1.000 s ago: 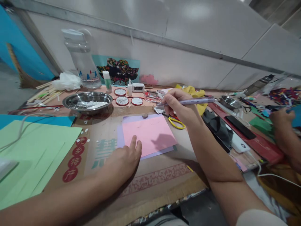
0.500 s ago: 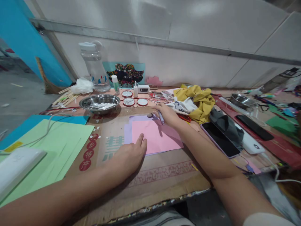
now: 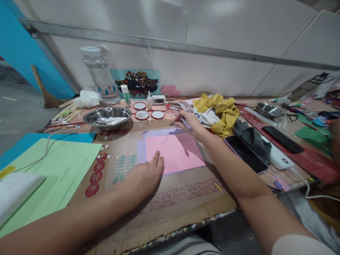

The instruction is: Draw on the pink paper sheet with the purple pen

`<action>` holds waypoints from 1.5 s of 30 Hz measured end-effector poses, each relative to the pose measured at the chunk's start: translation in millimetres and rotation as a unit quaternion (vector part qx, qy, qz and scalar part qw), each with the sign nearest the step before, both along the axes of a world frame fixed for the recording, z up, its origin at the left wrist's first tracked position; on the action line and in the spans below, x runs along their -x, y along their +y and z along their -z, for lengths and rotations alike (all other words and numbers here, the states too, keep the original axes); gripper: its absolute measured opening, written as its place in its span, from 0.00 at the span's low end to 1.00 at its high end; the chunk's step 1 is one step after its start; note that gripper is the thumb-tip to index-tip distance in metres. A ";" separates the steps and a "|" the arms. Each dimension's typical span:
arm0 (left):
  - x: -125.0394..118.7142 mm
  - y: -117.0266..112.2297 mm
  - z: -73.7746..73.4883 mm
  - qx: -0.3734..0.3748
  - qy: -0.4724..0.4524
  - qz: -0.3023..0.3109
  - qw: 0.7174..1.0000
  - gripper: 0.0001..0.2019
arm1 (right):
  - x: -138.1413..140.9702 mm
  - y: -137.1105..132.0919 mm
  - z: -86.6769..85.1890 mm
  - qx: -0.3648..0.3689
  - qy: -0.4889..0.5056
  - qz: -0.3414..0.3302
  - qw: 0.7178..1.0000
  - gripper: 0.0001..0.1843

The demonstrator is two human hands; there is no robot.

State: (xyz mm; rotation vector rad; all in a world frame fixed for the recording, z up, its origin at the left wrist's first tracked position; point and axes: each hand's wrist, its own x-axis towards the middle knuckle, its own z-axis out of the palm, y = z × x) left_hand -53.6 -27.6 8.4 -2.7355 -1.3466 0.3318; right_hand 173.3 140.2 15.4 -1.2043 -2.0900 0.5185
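My left hand (image 3: 145,175) lies flat, fingers out, on the cardboard sheet (image 3: 170,202), its fingertips on the near left corner of a pink paper sheet (image 3: 174,152). The pink sheet rests on a pale purple sheet (image 3: 145,141). My right hand (image 3: 190,124) is at the far edge of the papers, closed around a purple pen (image 3: 186,124). Its fingertips are close to a small dark lump (image 3: 172,123) on the cardboard.
A steel bowl (image 3: 107,117) with white bits, three red-rimmed lids (image 3: 142,114) and a clear water jug (image 3: 99,76) stand at the back. Green paper (image 3: 53,173) lies left. Yellow cloth (image 3: 220,111), a phone (image 3: 245,154) and another person's hand (image 3: 335,138) are on the right.
My right hand came down from a raised position with the pen and now sits low at the papers' far edge. My left hand stayed on the pink sheet. The view shifted.
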 end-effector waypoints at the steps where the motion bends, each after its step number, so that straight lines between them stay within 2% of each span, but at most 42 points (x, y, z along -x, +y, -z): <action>1: -0.2 0.3 0.0 0.002 0.001 0.000 1.000 0.24 | -2.2 0.2 -4.8 -0.007 0.002 -0.001 1.000 0.07; 4: -0.8 0.7 -1.3 0.007 0.005 -0.004 1.000 0.24 | -6.7 1.2 -8.9 -0.013 -0.013 0.003 1.000 0.07; 10: -1.0 0.1 -5.4 0.012 0.008 -0.003 1.000 0.24 | -6.7 5.2 4.8 -0.009 -0.048 0.005 0.999 0.08; 15: -0.7 0.9 -5.6 0.015 0.014 -0.002 1.000 0.24 | -1.4 1.3 1.5 0.071 -0.040 0.022 0.996 0.13; 19: 0.0 0.7 -2.7 -0.002 0.002 0.005 1.000 0.24 | 0.9 0.6 2.0 0.108 0.008 0.012 0.994 0.11; 27: -1.2 1.6 -2.3 0.001 0.003 0.005 1.000 0.25 | -6.3 8.0 6.8 0.071 0.022 0.024 0.997 0.10; 33: -0.7 0.9 -2.0 0.006 0.008 0.005 1.000 0.24 | -6.1 6.7 8.4 0.083 0.036 0.006 0.996 0.10; 39: -0.2 0.2 -2.7 0.010 0.007 -0.004 1.000 0.24 | -5.0 3.6 0.1 0.068 0.018 0.019 0.997 0.09; 41: 0.0 0.4 -1.1 0.008 0.006 -0.002 1.000 0.24 | 2.8 -4.1 -4.8 0.082 0.031 -0.008 0.996 0.09; 43: 0.4 0.3 1.7 0.003 0.006 0.000 1.000 0.25 | 16.0 -17.5 -8.5 0.094 0.034 -0.062 0.993 0.09; 45: 0.6 0.0 4.7 -0.002 0.005 0.003 1.000 0.26 | 31.7 -34.1 -8.9 0.082 -0.004 -0.126 0.989 0.11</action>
